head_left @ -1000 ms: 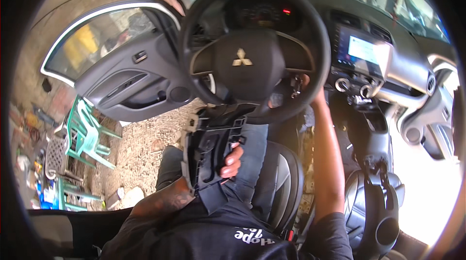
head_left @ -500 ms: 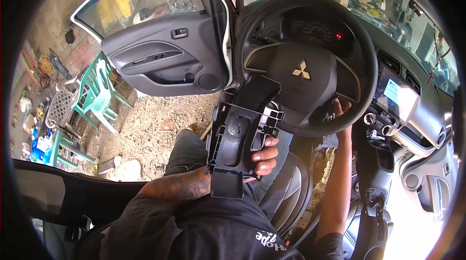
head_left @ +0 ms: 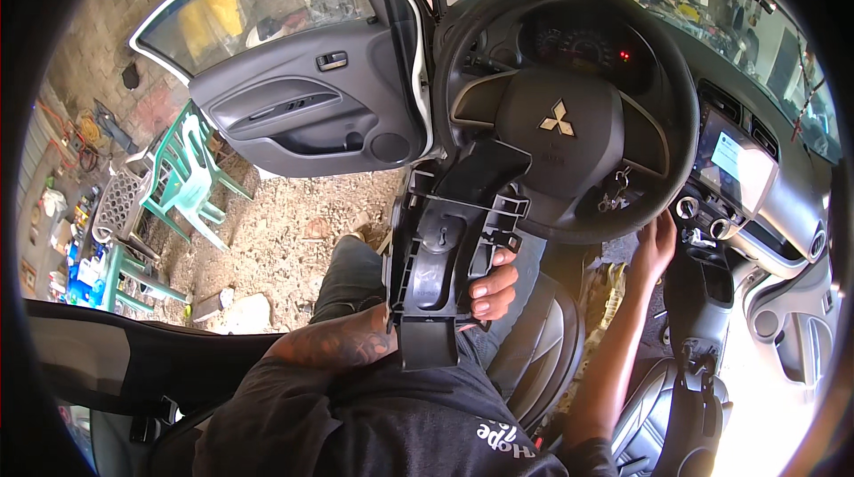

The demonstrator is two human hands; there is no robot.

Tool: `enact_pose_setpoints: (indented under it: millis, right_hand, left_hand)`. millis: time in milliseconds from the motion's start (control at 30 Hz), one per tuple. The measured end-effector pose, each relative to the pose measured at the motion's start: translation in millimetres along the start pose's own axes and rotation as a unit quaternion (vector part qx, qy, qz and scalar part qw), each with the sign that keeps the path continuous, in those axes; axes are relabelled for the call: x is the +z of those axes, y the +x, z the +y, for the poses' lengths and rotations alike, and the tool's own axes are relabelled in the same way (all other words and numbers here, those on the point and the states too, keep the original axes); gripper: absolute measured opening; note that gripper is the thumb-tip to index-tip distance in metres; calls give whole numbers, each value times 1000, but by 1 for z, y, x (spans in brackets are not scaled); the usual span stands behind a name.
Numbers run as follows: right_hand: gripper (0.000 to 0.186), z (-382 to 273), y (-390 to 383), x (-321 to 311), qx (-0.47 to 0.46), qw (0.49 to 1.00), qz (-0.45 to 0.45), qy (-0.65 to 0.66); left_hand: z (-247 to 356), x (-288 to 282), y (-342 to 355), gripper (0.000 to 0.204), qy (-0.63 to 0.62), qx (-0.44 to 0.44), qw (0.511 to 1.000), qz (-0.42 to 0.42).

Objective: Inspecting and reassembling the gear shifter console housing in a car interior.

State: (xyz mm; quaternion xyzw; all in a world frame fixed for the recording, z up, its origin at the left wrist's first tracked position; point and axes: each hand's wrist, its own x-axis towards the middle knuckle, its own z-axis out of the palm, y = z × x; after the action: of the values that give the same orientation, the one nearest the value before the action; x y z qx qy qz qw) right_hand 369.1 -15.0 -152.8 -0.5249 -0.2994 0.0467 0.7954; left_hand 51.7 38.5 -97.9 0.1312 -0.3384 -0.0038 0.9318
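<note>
My left hand (head_left: 495, 290) is closed around the right side of a long black plastic trim panel (head_left: 436, 250), held upright over my lap. The panel has a recessed oval middle and ribbed, open edges. Its upper end overlaps the lower left of the steering wheel (head_left: 556, 170). My right hand (head_left: 656, 248) reaches to the lower dashboard just left of the centre console (head_left: 698, 308), below the wheel rim. Its fingertips are hidden there, so I cannot tell whether it grips anything. A bunch of keys (head_left: 616, 197) hangs at the steering column behind the wheel.
The driver's door (head_left: 307, 103) stands wide open on the left, above gravel ground (head_left: 285, 237). Green plastic chairs (head_left: 189, 179) are outside. A lit screen (head_left: 737, 157) and round control knobs (head_left: 687, 207) sit on the dashboard at right. The floor beside the console is bare of covering.
My right hand has moved from the keys behind the wheel, down and right to the lower dashboard beside the console. The keys now show. My left hand still holds the trim panel.
</note>
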Motion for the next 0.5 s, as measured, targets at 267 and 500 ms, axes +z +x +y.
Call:
enact_pose_setpoints:
  millis: [267,500]
  right_hand:
    - [18,-179,-147,35,-223,958,-143,-113]
    - [32,-222,-149,79,-278,894,-318,-148]
  left_hand:
    - [-11,25,3,47,100,79,987,96]
    - [-2,43,-2,45,22,69,977,203]
